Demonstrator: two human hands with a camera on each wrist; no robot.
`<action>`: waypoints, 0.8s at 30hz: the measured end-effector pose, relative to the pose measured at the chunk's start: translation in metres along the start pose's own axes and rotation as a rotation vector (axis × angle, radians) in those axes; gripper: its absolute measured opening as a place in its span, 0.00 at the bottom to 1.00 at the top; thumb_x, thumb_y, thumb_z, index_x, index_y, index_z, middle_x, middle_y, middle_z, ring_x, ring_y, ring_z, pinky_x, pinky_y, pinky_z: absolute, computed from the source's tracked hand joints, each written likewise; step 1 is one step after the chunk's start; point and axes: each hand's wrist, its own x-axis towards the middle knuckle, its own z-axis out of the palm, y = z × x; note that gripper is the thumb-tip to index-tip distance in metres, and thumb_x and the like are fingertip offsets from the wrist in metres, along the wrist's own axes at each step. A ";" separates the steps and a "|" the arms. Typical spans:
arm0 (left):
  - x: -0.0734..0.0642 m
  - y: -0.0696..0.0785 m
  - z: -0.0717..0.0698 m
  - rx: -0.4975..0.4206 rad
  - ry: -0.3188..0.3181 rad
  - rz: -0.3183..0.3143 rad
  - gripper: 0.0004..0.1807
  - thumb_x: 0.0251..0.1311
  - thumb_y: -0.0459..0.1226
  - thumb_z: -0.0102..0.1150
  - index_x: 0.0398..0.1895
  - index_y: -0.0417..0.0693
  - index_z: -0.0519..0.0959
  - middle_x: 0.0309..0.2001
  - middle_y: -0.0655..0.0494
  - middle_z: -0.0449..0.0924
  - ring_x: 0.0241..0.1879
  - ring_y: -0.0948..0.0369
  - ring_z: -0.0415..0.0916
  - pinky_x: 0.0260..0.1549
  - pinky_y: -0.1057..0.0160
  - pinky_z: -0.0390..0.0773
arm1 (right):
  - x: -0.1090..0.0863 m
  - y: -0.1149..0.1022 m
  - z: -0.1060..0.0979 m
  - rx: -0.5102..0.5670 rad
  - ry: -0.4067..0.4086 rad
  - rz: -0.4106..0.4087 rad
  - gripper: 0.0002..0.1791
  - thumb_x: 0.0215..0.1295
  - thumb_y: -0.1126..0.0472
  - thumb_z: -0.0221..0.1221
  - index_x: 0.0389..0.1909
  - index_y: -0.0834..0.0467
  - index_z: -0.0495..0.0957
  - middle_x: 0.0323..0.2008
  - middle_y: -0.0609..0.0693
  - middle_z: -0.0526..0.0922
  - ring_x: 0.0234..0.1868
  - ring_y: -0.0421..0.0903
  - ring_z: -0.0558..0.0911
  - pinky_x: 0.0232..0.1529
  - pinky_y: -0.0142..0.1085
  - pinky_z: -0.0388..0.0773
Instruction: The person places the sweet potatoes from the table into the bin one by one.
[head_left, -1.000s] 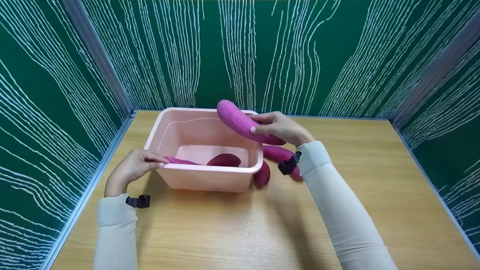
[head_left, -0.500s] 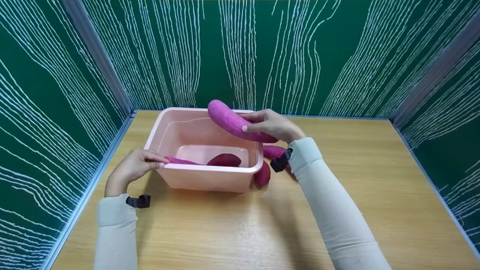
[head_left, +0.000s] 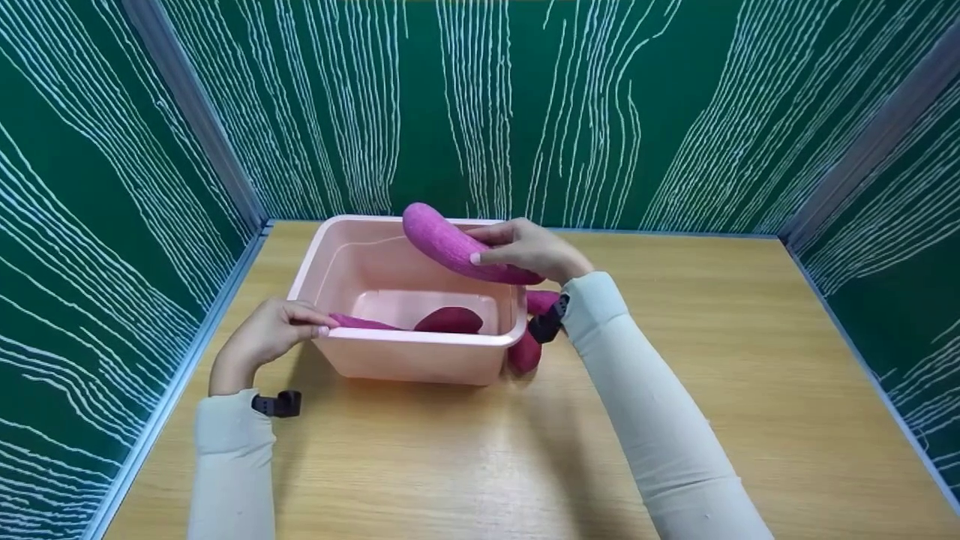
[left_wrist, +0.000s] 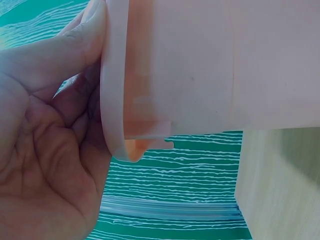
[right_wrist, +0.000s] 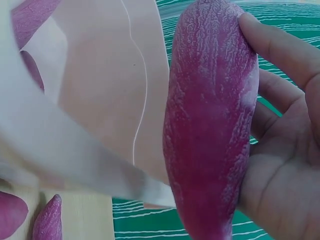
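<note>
My right hand (head_left: 536, 253) grips a long, slightly curved pink-purple sweet potato (head_left: 441, 241) above the right side of a pink plastic bin (head_left: 412, 361). In the right wrist view the thumb and fingers hold the sweet potato (right_wrist: 210, 110) along its side. My left hand (head_left: 270, 336) pinches the bin's near-left corner; the left wrist view shows its thumb against the rim (left_wrist: 114, 75). Inside the bin lie a dark red sweet potato (head_left: 450, 320) and a brighter pink one (head_left: 363, 323), both partly hidden by the front wall.
On the wooden table (head_left: 675, 360) beside the bin's right wall lie a dark red sweet potato (head_left: 525, 354) and a pink one (head_left: 541, 301), partly covered by the black wrist camera (head_left: 549, 321). Green panels (head_left: 570, 112) with white wavy lines enclose the table's back and sides.
My right hand has carried the sweet potato leftward, farther over the bin. The left hand and the bin have stayed where they were.
</note>
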 end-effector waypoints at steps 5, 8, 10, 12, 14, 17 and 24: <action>-0.001 -0.001 -0.001 -0.017 -0.009 -0.025 0.11 0.61 0.31 0.60 0.46 0.43 0.85 0.56 0.41 0.79 0.60 0.44 0.66 0.59 0.44 0.72 | 0.006 -0.003 0.005 -0.021 -0.006 -0.008 0.28 0.58 0.46 0.65 0.62 0.38 0.74 0.56 0.46 0.79 0.55 0.48 0.76 0.56 0.41 0.77; -0.001 -0.001 -0.001 -0.018 -0.011 -0.030 0.11 0.61 0.31 0.60 0.46 0.44 0.85 0.56 0.41 0.79 0.60 0.44 0.66 0.59 0.44 0.72 | 0.009 -0.005 0.007 -0.021 -0.016 -0.019 0.28 0.59 0.47 0.65 0.62 0.39 0.74 0.55 0.46 0.79 0.54 0.49 0.77 0.55 0.41 0.78; -0.001 -0.001 -0.001 -0.018 -0.011 -0.034 0.11 0.61 0.31 0.60 0.46 0.44 0.85 0.56 0.41 0.79 0.60 0.44 0.66 0.59 0.44 0.72 | 0.011 -0.007 0.009 -0.014 -0.022 -0.023 0.27 0.59 0.47 0.65 0.61 0.38 0.74 0.55 0.46 0.79 0.54 0.48 0.76 0.55 0.40 0.77; -0.001 -0.002 -0.001 -0.015 -0.012 -0.034 0.11 0.61 0.31 0.60 0.46 0.44 0.85 0.56 0.41 0.79 0.60 0.44 0.66 0.59 0.44 0.72 | 0.014 -0.009 0.010 -0.017 -0.022 -0.021 0.27 0.59 0.47 0.65 0.61 0.37 0.74 0.55 0.45 0.79 0.55 0.48 0.75 0.55 0.39 0.76; -0.001 -0.002 -0.002 -0.012 -0.011 -0.033 0.11 0.61 0.31 0.60 0.46 0.44 0.85 0.56 0.41 0.78 0.60 0.44 0.66 0.59 0.44 0.72 | 0.016 -0.010 0.012 -0.013 -0.023 -0.012 0.26 0.59 0.48 0.66 0.60 0.36 0.75 0.56 0.45 0.79 0.55 0.48 0.74 0.55 0.39 0.75; 0.000 -0.002 -0.002 -0.010 -0.012 -0.029 0.12 0.61 0.30 0.60 0.46 0.44 0.85 0.56 0.41 0.78 0.59 0.44 0.66 0.59 0.44 0.73 | 0.020 -0.011 0.013 -0.015 -0.024 0.000 0.26 0.59 0.48 0.66 0.60 0.36 0.75 0.56 0.44 0.79 0.56 0.48 0.72 0.55 0.39 0.74; 0.000 0.000 -0.001 -0.008 -0.009 -0.006 0.11 0.60 0.31 0.61 0.45 0.44 0.85 0.54 0.41 0.80 0.58 0.45 0.67 0.57 0.45 0.74 | 0.024 -0.012 0.014 -0.017 -0.031 -0.021 0.26 0.59 0.49 0.66 0.60 0.37 0.75 0.56 0.44 0.79 0.56 0.46 0.73 0.54 0.38 0.74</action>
